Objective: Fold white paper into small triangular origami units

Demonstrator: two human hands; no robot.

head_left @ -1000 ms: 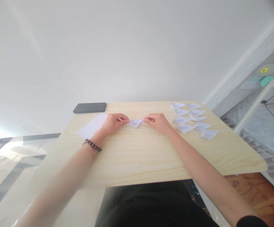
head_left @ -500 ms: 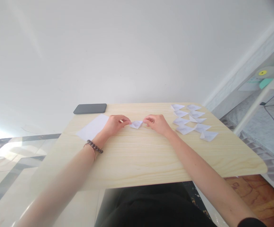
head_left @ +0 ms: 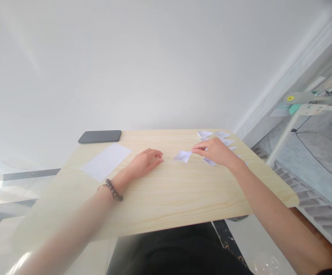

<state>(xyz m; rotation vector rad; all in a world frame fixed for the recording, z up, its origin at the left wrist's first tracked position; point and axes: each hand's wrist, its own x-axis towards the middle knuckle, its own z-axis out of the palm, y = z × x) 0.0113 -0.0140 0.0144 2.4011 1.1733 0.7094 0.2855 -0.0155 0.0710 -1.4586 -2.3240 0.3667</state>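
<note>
A small folded white paper piece point(head_left: 183, 156) is pinched at its right corner by my right hand point(head_left: 216, 150), just above the middle of the table. My left hand point(head_left: 145, 163) rests over the wood to its left, fingers parted and holding nothing. A flat white paper sheet point(head_left: 106, 161) lies left of that hand, close to the wrist. Several similar folded papers point(head_left: 204, 134) sit in rows at the right, some of them hidden behind my right hand.
A dark phone point(head_left: 100, 136) lies at the table's back left corner. The pale wooden table point(head_left: 160, 198) stands against a white wall point(head_left: 143, 68). Beyond its right edge is a white metal frame point(head_left: 283, 135).
My right hand has carried the folded paper to the right, toward the rows. My left hand has let go of its other corner and opened. The view has turned slightly right.
</note>
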